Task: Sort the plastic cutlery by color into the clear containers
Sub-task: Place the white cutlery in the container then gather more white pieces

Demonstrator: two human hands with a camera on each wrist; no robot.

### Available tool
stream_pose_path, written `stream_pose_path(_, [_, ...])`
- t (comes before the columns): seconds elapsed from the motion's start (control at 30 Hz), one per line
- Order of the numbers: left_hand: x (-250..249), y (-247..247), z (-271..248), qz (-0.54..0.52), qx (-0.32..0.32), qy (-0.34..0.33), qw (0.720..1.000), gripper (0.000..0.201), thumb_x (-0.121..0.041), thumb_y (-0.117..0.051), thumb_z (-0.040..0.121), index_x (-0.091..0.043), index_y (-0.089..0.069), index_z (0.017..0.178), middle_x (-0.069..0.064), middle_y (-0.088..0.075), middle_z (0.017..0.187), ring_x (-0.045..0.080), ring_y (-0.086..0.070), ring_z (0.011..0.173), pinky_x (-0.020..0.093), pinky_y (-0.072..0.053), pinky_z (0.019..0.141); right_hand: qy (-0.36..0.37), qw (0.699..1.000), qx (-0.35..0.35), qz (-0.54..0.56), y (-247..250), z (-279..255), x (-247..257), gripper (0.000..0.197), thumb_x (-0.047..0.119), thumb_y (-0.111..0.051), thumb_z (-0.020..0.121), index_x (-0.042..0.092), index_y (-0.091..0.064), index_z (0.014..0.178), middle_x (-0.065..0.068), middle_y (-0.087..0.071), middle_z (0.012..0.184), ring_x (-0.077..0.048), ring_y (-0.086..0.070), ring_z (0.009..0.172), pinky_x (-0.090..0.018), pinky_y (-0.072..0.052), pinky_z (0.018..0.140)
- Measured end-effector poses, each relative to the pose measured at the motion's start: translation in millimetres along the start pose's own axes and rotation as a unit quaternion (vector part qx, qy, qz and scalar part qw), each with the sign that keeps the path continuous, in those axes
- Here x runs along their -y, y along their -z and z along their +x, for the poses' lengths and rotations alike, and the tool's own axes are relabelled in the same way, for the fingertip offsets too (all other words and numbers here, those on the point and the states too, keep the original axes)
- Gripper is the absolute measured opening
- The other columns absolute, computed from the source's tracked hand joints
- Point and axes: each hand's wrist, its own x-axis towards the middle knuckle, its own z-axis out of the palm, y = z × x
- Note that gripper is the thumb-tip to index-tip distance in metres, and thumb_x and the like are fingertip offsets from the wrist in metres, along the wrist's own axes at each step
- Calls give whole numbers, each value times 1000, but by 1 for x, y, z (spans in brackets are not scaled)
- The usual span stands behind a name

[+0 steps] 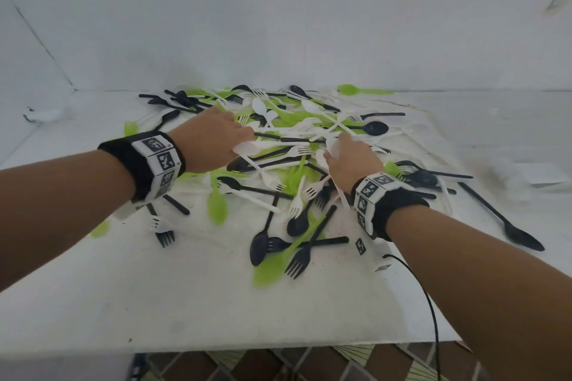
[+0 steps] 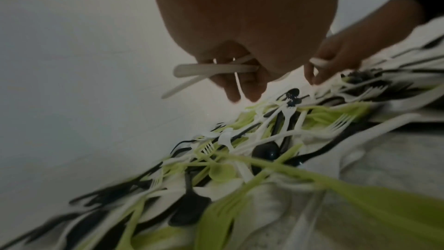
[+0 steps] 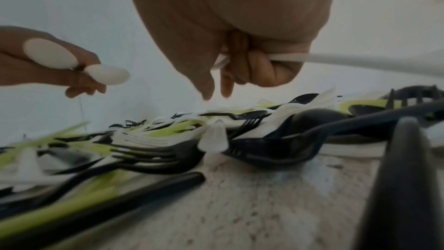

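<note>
Both hands work over the mixed cutlery pile (image 1: 288, 145) spread across the white table (image 1: 185, 303). No clear containers are in view in any frame.

Left hand (image 1: 213, 139) is curled around a small bunch of white spoons (image 3: 51, 56); the bowls stick out by the thumb, and the handles (image 2: 216, 68) cross under the fingers in the left wrist view. Right hand (image 1: 353, 158) is also closed on white pieces: ring and little fingers clamp white handles (image 3: 288, 57), while index finger (image 3: 227, 85) and thumb point down toward the heap, free to pinch another.

Handling, as a guess: thin moulded plastic, very light, stiff but slightly springy, with a smooth, slick surface. Pieces interlock, so fork tines (image 1: 305, 150) snag neighbours and a lift may drag extras along. Best hold is the flat handle, pinched mid-shaft; bowls are curved and slip out.

Shapes are spoons with oval bowls and forks with four tines, on long narrow handles. Colours are glossy black, matt white and translucent lime green. A black spoon (image 1: 501, 219) lies apart at the right, a green spoon (image 1: 362, 90) at the far edge. The table surface looks scuffed and speckled in the right wrist view.
</note>
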Motion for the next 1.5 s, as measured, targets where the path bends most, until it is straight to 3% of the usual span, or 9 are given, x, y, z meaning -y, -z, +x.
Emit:
stream_pose_path(0.1, [-2,-6,-14,-128,39,88,987,24,-24,-41,101,-23,-52,123,-2,-65,104,25,-62,84,40,-52,76,3,998,46,-47,-7,3,-4,46,49,-53,97,13,-55,125,-13,-60,124,-33,-60,106,-36,-42,76])
stream_pose_path(0.23, [-7,-22,-28,-188,22,93,978,14,-30,-55,97,-23,-54,109,-9,-59,87,18,-56,75,33,-42,66,-3,998,48,-40,-11,4,3,32,39,-51,100,13,-60,116,-11,-64,117,-32,-62,102,-34,-41,75])
stream_pose_path(0.5, [-3,-24,-47,-223,48,111,967,5,-25,-50,99,-22,-54,98,-8,-56,80,21,-55,74,36,-43,64,39,998,-53,15,6,0,56,15,31,-40,102,16,-36,103,-6,-55,87,-32,-56,81,-38,-39,68])
stream_pose_path(0.8, [46,-34,-99,-310,35,276,909,18,-20,-41,106,-8,-52,96,5,-54,78,23,-49,68,33,-34,58,200,968,144,-53,-32,-9,135,40,54,-59,92,14,-62,90,-1,-63,87,-23,-62,83,-37,-53,75])
stream_pose_path(0.9, [52,-45,-114,-317,41,269,908,26,-31,-48,106,-13,-45,86,9,-54,71,24,-48,63,41,-41,61,183,969,160,-50,-37,-6,138,35,49,-66,89,15,-64,85,0,-62,82,-19,-60,76,-32,-52,67])
stream_pose_path(1.07, [46,-47,-118,-290,43,231,928,34,-31,-52,104,-23,-36,75,2,-49,63,23,-47,59,36,-39,58,136,981,128,-54,-31,12,128,30,41,-63,86,17,-55,71,1,-56,74,-17,-55,66,-27,-38,54])
stream_pose_path(1.3, [41,-42,-102,-287,49,177,940,36,-35,-52,104,-19,-40,73,-1,-50,66,15,-45,61,31,-35,58,70,994,74,-30,-36,15,132,27,38,-55,91,18,-45,77,0,-53,79,-24,-56,77,-31,-36,59])
stream_pose_path(1.4, [29,-40,-89,-252,76,143,954,28,-33,-51,102,-15,-47,82,-2,-52,73,17,-49,67,32,-37,62,55,998,38,-7,-32,13,128,23,33,-57,93,15,-47,104,0,-53,89,-26,-54,83,-33,-40,68])
stream_pose_path(1.5, [22,-39,-76,-257,90,174,947,12,-30,-46,101,-21,-44,108,-3,-55,83,17,-54,71,37,-40,64,91,995,46,-9,-27,8,130,16,29,-55,92,15,-51,97,-1,-57,87,-27,-57,82,-34,-44,67])
